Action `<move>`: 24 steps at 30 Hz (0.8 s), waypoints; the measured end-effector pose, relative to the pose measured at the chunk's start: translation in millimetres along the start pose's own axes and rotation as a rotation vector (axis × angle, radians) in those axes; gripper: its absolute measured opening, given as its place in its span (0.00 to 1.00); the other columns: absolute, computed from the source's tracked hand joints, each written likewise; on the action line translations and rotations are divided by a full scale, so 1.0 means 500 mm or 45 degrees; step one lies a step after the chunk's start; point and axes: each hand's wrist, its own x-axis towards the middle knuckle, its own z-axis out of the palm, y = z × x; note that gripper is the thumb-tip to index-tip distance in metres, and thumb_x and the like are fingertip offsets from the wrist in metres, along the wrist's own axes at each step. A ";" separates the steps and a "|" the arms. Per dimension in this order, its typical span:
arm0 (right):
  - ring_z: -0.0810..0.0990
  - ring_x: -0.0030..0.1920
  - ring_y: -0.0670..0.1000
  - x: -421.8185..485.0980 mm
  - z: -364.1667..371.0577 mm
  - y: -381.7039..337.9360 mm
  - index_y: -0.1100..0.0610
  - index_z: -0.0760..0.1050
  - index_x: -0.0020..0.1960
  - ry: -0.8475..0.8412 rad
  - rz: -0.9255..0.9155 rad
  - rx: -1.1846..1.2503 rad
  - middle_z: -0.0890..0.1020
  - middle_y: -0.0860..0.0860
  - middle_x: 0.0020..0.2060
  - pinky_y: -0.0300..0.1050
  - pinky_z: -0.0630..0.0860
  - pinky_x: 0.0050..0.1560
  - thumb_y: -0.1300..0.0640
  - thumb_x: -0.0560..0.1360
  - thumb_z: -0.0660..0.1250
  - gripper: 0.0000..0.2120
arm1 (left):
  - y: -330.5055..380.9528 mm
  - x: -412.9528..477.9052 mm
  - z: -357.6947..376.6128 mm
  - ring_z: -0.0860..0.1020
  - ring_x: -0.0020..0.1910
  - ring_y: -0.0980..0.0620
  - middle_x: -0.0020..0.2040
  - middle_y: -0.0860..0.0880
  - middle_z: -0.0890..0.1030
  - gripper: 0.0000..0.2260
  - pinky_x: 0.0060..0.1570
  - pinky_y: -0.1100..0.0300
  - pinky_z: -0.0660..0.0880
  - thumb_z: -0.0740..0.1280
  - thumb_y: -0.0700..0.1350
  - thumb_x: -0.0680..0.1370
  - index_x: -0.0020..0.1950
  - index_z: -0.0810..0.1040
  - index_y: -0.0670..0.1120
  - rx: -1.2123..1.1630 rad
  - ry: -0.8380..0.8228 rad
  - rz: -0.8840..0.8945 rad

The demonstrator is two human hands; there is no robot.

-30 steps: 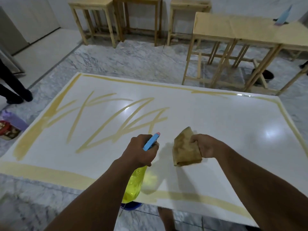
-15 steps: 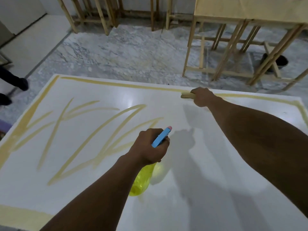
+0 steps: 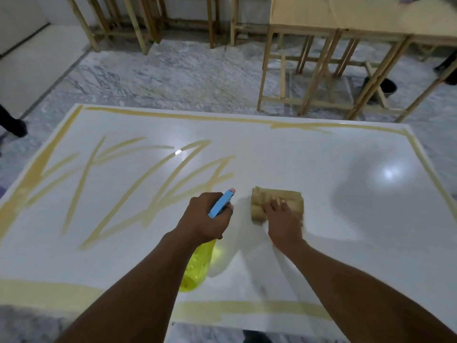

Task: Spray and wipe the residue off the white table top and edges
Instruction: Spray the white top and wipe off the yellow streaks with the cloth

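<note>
Pressing flat on the folded tan cloth (image 3: 277, 198) just right of the frame's centre, the right hand (image 3: 283, 221) has its fingers (image 3: 272, 205) straight and spread over the fabric rather than curled round it. Just left of it, the left hand (image 3: 205, 219) is clamped round the neck of the spray bottle (image 3: 195, 268), whose yellow body hangs below the fist with the blue nozzle tilted up and to the right. The white worktop (image 3: 321, 164) looks wiped and glossy on its right half. The yellow residue (image 3: 173, 179) lies in zigzag streaks across the left half and in bands along the far, left, right and near edges. The likeliest trouble, I judge, is smearing: the cloth already looks stained, so dragging it leftward through thick streaks may spread a yellow film instead of lifting it, or carry it back over the clean half. With only a flat palm holding it down, the cloth could also bunch up or slide out from under the hand on the slick surface, and a stroke along an edge band could push it off onto the marble floor (image 3: 173, 70). The nozzle now points away from the streaks, so a squeeze from here would probably wet clean surface or the cloth hand. Too much spray near the lower edge might run off and leave the floor slippery.
</note>
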 end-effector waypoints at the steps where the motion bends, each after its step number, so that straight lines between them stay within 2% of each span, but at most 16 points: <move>1: 0.58 0.78 0.60 -0.039 0.013 -0.013 0.55 0.56 0.78 -0.023 0.003 -0.007 0.58 0.54 0.80 0.52 0.71 0.65 0.65 0.79 0.54 0.29 | -0.002 -0.021 0.003 0.83 0.30 0.39 0.34 0.41 0.78 0.11 0.27 0.64 0.78 0.67 0.45 0.81 0.48 0.79 0.37 -0.004 -0.001 -0.001; 3: 0.57 0.79 0.60 -0.134 0.028 -0.052 0.55 0.55 0.79 -0.100 -0.012 -0.024 0.56 0.54 0.80 0.52 0.71 0.65 0.65 0.80 0.55 0.28 | -0.012 -0.091 0.002 0.83 0.29 0.42 0.34 0.44 0.78 0.10 0.27 0.64 0.78 0.67 0.45 0.81 0.48 0.80 0.38 -0.017 -0.007 -0.005; 5: 0.61 0.77 0.60 -0.199 0.039 -0.085 0.54 0.59 0.77 -0.139 -0.044 -0.012 0.58 0.55 0.79 0.53 0.73 0.63 0.65 0.79 0.56 0.27 | -0.027 -0.146 0.004 0.82 0.28 0.45 0.34 0.45 0.77 0.10 0.28 0.59 0.81 0.66 0.45 0.81 0.47 0.80 0.38 -0.024 -0.009 0.005; 6: 0.67 0.74 0.60 -0.222 0.042 -0.096 0.52 0.64 0.74 -0.124 -0.056 0.026 0.64 0.55 0.77 0.53 0.74 0.61 0.63 0.79 0.58 0.24 | -0.037 -0.173 0.005 0.83 0.28 0.45 0.33 0.45 0.77 0.10 0.30 0.54 0.84 0.67 0.45 0.81 0.47 0.80 0.38 -0.029 -0.009 0.012; 8: 0.77 0.63 0.56 -0.262 0.025 -0.103 0.46 0.73 0.65 -0.099 -0.051 0.190 0.78 0.51 0.66 0.49 0.76 0.57 0.55 0.78 0.60 0.16 | -0.054 -0.233 0.002 0.84 0.27 0.46 0.33 0.46 0.77 0.11 0.35 0.47 0.86 0.66 0.46 0.81 0.46 0.79 0.40 -0.034 -0.022 0.017; 10: 0.80 0.55 0.56 -0.274 -0.019 -0.087 0.46 0.76 0.60 -0.173 0.021 0.503 0.81 0.48 0.56 0.47 0.76 0.51 0.51 0.76 0.62 0.13 | -0.063 -0.276 -0.003 0.85 0.27 0.46 0.34 0.44 0.79 0.11 0.38 0.45 0.84 0.66 0.47 0.82 0.45 0.78 0.40 -0.016 -0.022 0.013; 12: 0.80 0.46 0.54 -0.278 -0.078 -0.065 0.54 0.78 0.55 -0.284 0.166 1.019 0.80 0.51 0.47 0.45 0.73 0.45 0.54 0.74 0.62 0.12 | -0.067 -0.302 -0.011 0.85 0.27 0.46 0.37 0.40 0.81 0.11 0.37 0.47 0.84 0.65 0.47 0.82 0.46 0.78 0.39 0.002 -0.003 0.012; 14: 0.79 0.37 0.52 -0.277 -0.112 -0.042 0.61 0.77 0.47 -0.415 0.346 1.605 0.78 0.55 0.40 0.42 0.73 0.37 0.60 0.72 0.61 0.08 | -0.065 -0.313 -0.018 0.85 0.26 0.46 0.36 0.41 0.80 0.12 0.35 0.51 0.83 0.65 0.47 0.82 0.46 0.78 0.39 0.018 -0.001 0.011; 15: 0.81 0.37 0.53 -0.276 -0.117 -0.031 0.63 0.76 0.47 -0.530 0.423 1.893 0.80 0.57 0.42 0.42 0.76 0.37 0.63 0.73 0.60 0.08 | -0.063 -0.314 -0.021 0.85 0.26 0.46 0.34 0.43 0.79 0.12 0.35 0.52 0.82 0.65 0.47 0.82 0.46 0.77 0.39 0.031 -0.007 0.014; 16: 0.84 0.44 0.56 -0.266 -0.123 -0.021 0.64 0.77 0.52 -0.638 0.473 2.138 0.83 0.59 0.47 0.46 0.80 0.44 0.64 0.73 0.61 0.10 | -0.060 -0.306 -0.027 0.85 0.26 0.46 0.33 0.44 0.78 0.12 0.35 0.51 0.82 0.65 0.47 0.82 0.45 0.77 0.39 0.048 -0.009 0.025; 18: 0.82 0.58 0.62 -0.245 -0.130 -0.009 0.64 0.77 0.61 -0.813 0.494 2.383 0.83 0.62 0.58 0.58 0.78 0.60 0.63 0.74 0.64 0.16 | -0.052 -0.288 -0.037 0.85 0.26 0.46 0.31 0.47 0.77 0.12 0.32 0.54 0.81 0.66 0.46 0.82 0.42 0.76 0.42 0.069 -0.019 0.051; 20: 0.81 0.61 0.63 -0.188 -0.147 -0.002 0.62 0.76 0.64 -0.880 0.429 2.369 0.82 0.62 0.60 0.61 0.76 0.63 0.64 0.74 0.65 0.18 | -0.043 -0.250 -0.055 0.85 0.27 0.46 0.30 0.49 0.76 0.12 0.30 0.59 0.80 0.66 0.46 0.82 0.39 0.74 0.46 0.081 0.000 0.065; 24: 0.81 0.61 0.63 -0.008 -0.204 0.000 0.61 0.76 0.65 -0.853 0.364 1.982 0.81 0.62 0.61 0.60 0.76 0.62 0.70 0.74 0.63 0.21 | -0.037 -0.161 -0.088 0.83 0.26 0.47 0.31 0.49 0.76 0.11 0.34 0.53 0.84 0.66 0.46 0.81 0.41 0.77 0.43 0.085 0.043 0.024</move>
